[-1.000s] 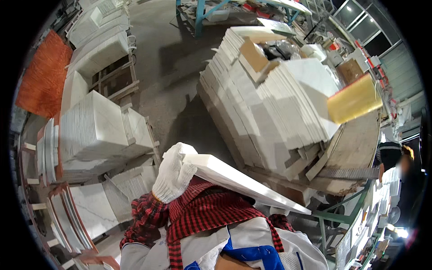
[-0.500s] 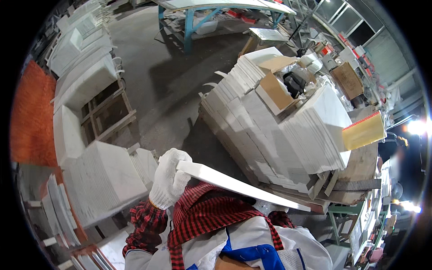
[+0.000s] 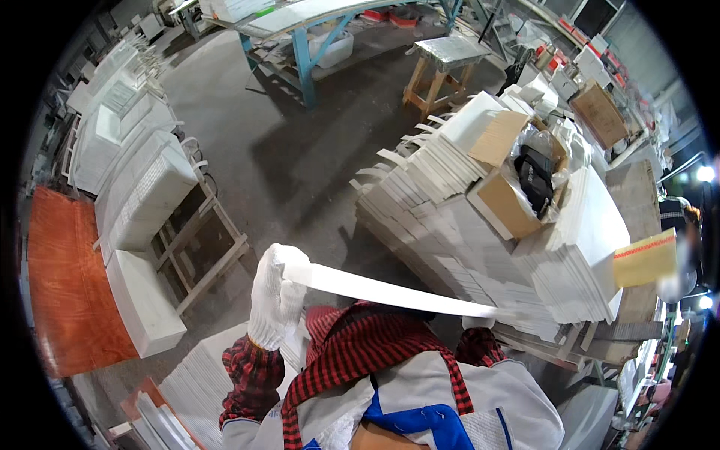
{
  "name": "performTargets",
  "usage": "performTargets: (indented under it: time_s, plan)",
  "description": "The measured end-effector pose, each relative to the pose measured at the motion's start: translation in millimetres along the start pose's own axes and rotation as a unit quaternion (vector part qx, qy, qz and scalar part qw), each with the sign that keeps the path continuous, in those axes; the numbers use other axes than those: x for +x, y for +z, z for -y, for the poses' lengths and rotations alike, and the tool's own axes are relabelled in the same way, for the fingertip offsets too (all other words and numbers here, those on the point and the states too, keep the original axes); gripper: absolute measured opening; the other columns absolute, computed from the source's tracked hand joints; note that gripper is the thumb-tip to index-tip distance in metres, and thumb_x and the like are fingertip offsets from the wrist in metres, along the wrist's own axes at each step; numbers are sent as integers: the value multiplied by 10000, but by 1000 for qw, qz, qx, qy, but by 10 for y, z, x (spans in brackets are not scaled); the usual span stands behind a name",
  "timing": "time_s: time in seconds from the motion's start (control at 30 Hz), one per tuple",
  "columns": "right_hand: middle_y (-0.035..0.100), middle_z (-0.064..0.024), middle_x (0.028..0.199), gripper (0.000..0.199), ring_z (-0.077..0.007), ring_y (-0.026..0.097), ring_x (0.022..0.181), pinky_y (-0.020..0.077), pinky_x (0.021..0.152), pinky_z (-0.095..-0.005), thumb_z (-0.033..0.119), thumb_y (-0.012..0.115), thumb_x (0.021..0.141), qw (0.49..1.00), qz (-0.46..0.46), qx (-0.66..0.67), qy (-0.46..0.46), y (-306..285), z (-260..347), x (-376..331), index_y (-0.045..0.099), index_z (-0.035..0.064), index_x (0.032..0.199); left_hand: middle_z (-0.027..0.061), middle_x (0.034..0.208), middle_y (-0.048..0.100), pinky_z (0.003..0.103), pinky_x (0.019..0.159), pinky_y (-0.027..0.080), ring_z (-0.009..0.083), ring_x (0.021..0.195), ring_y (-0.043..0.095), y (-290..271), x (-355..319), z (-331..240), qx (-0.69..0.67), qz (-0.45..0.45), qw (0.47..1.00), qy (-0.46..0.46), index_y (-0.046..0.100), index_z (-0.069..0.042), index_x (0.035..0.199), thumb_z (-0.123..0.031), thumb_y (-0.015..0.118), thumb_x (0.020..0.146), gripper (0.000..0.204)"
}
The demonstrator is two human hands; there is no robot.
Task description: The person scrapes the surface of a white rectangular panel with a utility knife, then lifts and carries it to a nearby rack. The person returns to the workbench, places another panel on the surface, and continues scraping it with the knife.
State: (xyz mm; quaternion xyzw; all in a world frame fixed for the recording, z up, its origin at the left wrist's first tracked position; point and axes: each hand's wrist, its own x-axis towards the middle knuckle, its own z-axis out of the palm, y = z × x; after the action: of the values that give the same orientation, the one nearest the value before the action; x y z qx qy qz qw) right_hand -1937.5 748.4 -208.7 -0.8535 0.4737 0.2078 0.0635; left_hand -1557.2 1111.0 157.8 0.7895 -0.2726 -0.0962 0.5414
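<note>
The grey floor [image 3: 300,150] runs between stacked stone. Largest on it is the white tile stack [image 3: 435,240], standing to the person's right. Toward the floor's far edge is a blue-legged table [image 3: 337,10], with pale pieces near its left end. An orange panel [image 3: 71,277] leans at the floor's left side, next to a wooden frame [image 3: 201,232].

The white slab [image 3: 390,292] spans the person's front, above the red-and-black apron [image 3: 360,349]. Over the last second it has come closer to level, and its narrow edge now shows rather than its broad face. The view has also swung, so that the stool [image 3: 450,54] beyond the stack shows down to its legs; the person seems to be turning or walking with the slab held up.

A cardboard box [image 3: 501,204] sits on the stack, toward its right edge. The left hand [image 3: 274,294], gloved, has its grip closed round the slab's left end. The right hand [image 3: 478,322] is mostly hidden at the other end, so its grip cannot be told. Printed marks on the jacket [image 3: 517,394] are too small to read.
</note>
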Motion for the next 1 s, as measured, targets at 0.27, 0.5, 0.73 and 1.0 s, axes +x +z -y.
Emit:
performTargets:
  time_s: [0.27, 0.5, 0.73, 1.0]
  plan:
    - [722, -96, 1037, 355, -338, 683, 987, 517, 877, -507, 408, 495, 939, 999, -28, 14, 25, -583, 921, 380, 687, 147, 1083, 111, 977, 553, 353, 830, 445, 253, 890, 554, -369, 1069, 542, -51, 10, 999, -1, 558, -14, 1052, -415, 508, 1006, 407]
    - [724, -82, 990, 306, -319, 689, 957, 529, 855, -483, 377, 513, 927, 997, -64, 13, 34, -1033, 1989, 893, 698, 148, 1009, 148, 957, 566, 411, 816, 446, 331, 894, 561, -877, 2305, 1191, -64, 51, 997, -11, 568, -27, 1005, -440, 506, 970, 419]
    - [726, -68, 943, 266, -300, 694, 927, 541, 834, -459, 346, 532, 915, 992, -113, 20, 58, -1158, 3347, 946, 709, 149, 935, 144, 952, 572, 418, 818, 436, 333, 903, 567, -1717, 3684, 1496, -17, 115, 993, 20, 571, -36, 1010, -412, 501, 953, 386]
    - [586, -77, 1283, 404, -296, 529, 1222, 396, 1045, -461, 443, 442, 969, 990, -71, 55, 107, -1452, 4378, 1233, 586, 183, 1242, 146, 965, 579, 411, 817, 443, 332, 895, 572, -2049, 5031, 1946, -23, 130, 989, 67, 586, -25, 987, -359, 510, 954, 344]
